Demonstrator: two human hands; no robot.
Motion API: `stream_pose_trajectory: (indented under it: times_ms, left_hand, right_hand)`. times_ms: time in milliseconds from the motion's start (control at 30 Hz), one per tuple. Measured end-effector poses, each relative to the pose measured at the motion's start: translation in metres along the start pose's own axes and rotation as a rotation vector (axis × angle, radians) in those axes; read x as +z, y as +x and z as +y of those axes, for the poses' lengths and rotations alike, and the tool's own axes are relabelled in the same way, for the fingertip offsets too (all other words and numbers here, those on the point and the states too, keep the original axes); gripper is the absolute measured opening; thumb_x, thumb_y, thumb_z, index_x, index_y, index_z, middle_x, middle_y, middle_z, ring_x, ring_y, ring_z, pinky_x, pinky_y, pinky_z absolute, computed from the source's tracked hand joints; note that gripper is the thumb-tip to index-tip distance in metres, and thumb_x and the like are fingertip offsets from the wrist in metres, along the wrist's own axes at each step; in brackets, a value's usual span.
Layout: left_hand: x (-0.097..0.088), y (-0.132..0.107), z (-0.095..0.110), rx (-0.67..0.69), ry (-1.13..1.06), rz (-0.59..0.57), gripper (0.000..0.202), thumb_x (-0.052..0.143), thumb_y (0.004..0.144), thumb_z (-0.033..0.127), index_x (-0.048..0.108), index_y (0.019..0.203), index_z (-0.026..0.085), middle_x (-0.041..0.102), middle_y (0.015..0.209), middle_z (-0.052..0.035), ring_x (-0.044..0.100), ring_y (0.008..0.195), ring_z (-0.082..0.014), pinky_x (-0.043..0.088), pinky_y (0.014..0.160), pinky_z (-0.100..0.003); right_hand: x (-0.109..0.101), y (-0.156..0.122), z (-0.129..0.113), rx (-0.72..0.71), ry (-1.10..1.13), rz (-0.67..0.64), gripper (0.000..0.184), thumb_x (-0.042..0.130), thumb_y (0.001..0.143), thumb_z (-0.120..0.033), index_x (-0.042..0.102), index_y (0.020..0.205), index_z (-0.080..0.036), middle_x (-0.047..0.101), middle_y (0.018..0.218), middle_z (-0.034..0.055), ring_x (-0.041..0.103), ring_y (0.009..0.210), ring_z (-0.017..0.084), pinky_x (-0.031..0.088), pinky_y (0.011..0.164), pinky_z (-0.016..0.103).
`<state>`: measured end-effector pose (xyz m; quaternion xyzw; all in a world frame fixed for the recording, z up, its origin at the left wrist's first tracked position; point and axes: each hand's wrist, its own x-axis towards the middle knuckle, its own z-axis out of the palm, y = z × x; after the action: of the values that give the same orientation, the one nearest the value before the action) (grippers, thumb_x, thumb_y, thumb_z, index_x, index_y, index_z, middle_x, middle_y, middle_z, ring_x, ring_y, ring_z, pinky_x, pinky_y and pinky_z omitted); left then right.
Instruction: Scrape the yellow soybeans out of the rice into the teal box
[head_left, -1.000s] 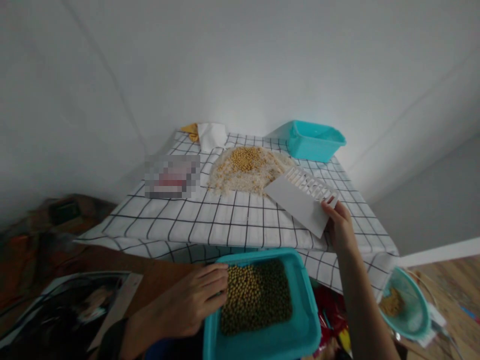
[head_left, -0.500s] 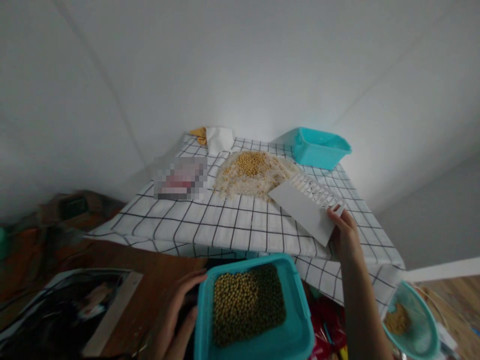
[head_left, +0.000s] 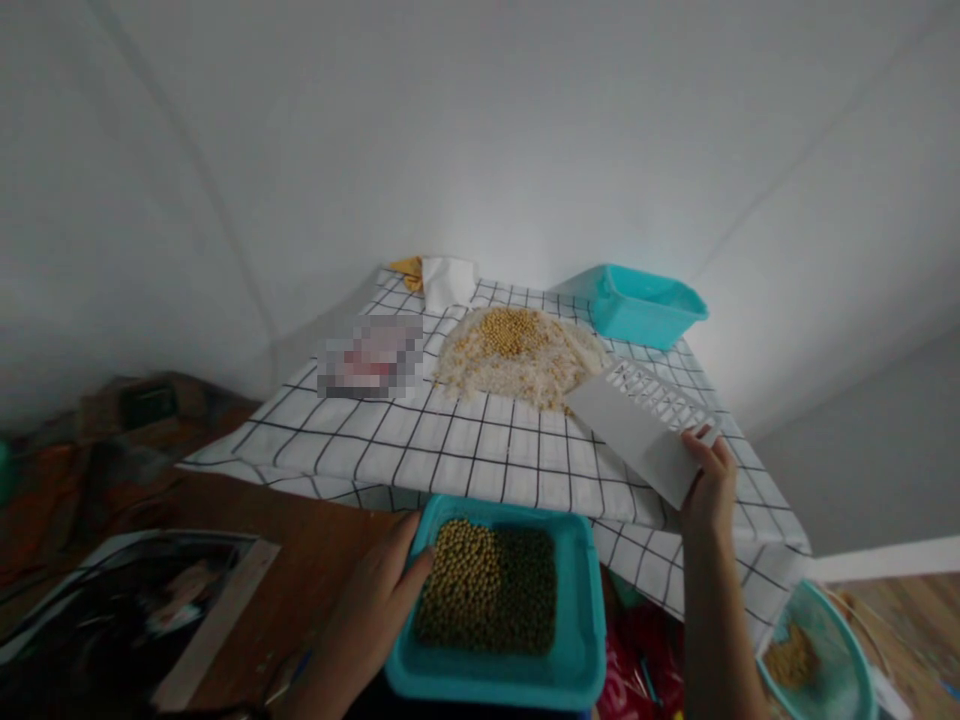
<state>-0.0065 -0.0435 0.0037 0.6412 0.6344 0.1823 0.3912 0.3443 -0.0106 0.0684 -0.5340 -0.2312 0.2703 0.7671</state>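
Observation:
My left hand [head_left: 375, 600] grips the left rim of a teal tub [head_left: 585, 640] filled with greenish-yellow beans [head_left: 487, 585], held low in front of the table. My right hand [head_left: 709, 485] is closed on the near corner of a white slotted scraper board [head_left: 637, 430], which lies tilted on the checked tablecloth [head_left: 465, 445]. Just beyond the board sits a heap of rice with yellow beans on top [head_left: 521, 355].
An empty teal tub [head_left: 645, 305] stands at the table's far right. A white cloth [head_left: 448, 280] and a yellow item lie at the far edge. A blurred patch [head_left: 369, 356] lies left of the heap. A teal bowl with grain [head_left: 814, 660] sits lower right; dark clutter lies left.
My left hand shifted from resting on the beans to gripping the tub's left rim, and the tub moved forward toward the table. The right hand with the board shifted slightly right.

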Motion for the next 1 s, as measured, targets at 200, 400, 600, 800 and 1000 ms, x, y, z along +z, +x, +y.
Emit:
stream_pose_trajectory:
  times_ms: [200, 400, 600, 800, 1000]
  left_hand:
    - [0.003, 0.006, 0.012, -0.017, -0.038, -0.022, 0.083, 0.025, 0.080, 0.051, 0.042, 0.141, -0.002, 0.047, 0.149, -0.0222, 0.044, 0.141, -0.0311, 0.026, 0.121, -0.050]
    - [0.013, 0.008, 0.014, 0.033, -0.056, -0.027, 0.079, 0.024, 0.083, 0.048, 0.040, 0.144, 0.000, 0.046, 0.150, -0.0207, 0.042, 0.142, -0.0298, 0.027, 0.121, -0.049]
    - [0.010, 0.013, 0.018, 0.098, -0.001, -0.019, 0.072, 0.028, 0.081, 0.044, 0.049, 0.137, 0.003, 0.056, 0.142, -0.0215, 0.051, 0.135, -0.0325, 0.034, 0.117, -0.051]
    - [0.006, 0.013, 0.030, 0.125, -0.011, 0.001, 0.061, 0.031, 0.080, 0.040, 0.058, 0.124, 0.008, 0.065, 0.131, -0.0189, 0.058, 0.127, -0.0326, 0.040, 0.113, -0.049]
    - [0.012, 0.009, 0.047, 0.169, -0.020, -0.002, 0.056, 0.027, 0.081, 0.033, 0.060, 0.120, 0.010, 0.068, 0.123, -0.0182, 0.060, 0.121, -0.0332, 0.042, 0.110, -0.053]
  right_hand:
    - [0.000, 0.000, 0.004, -0.040, 0.033, -0.003, 0.026, 0.074, 0.059, -0.029, 0.063, 0.080, -0.019, 0.062, 0.073, -0.0039, 0.054, 0.062, 0.012, 0.041, 0.057, 0.023]
    - [-0.002, 0.003, 0.011, -0.116, 0.025, -0.010, 0.028, 0.075, 0.065, -0.034, 0.064, 0.087, -0.020, 0.064, 0.081, -0.0029, 0.056, 0.068, 0.013, 0.042, 0.063, 0.025]
    - [-0.029, -0.018, 0.006, -0.287, -0.036, 0.139, 0.020, 0.072, 0.071, -0.033, 0.063, 0.085, -0.021, 0.061, 0.082, -0.0035, 0.055, 0.076, 0.013, 0.040, 0.070, 0.024]
    - [-0.086, -0.045, 0.004, -0.177, -0.119, 0.185, 0.023, 0.077, 0.066, -0.033, 0.062, 0.079, -0.020, 0.060, 0.078, -0.0036, 0.054, 0.075, 0.014, 0.040, 0.069, 0.024]
    - [-0.107, -0.046, 0.007, -0.067, -0.140, 0.179, 0.028, 0.080, 0.060, -0.036, 0.060, 0.072, -0.021, 0.060, 0.072, -0.0027, 0.060, 0.082, 0.018, 0.045, 0.071, 0.026]
